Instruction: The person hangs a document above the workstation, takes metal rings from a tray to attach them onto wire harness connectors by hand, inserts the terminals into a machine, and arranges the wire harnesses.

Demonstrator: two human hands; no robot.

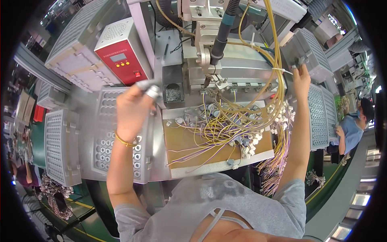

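My left hand [132,111], smeared by motion, hovers over the right part of a grey tray [96,141] with round pockets. Its fingers are curled, with shiny silver pieces [151,92] at their tips; blur hides their kind. My right hand [301,82] is raised at the machine's right side, fingers closed round a small dark thing [298,63] too blurred to name. Between my hands, a heap of yellow and purple wires [219,133] with white connectors and small grey round parts lies on a brown board [183,147]. Silver rings [137,156] sit in several tray pockets.
A metal machine [229,72] with a dark hose and yellow tubes stands ahead. A dark bin [173,76] of small metal bits adjoins it. A red control box [125,54] stands far left. Stacked trays [318,117] flank the right, where another person [352,129] sits.
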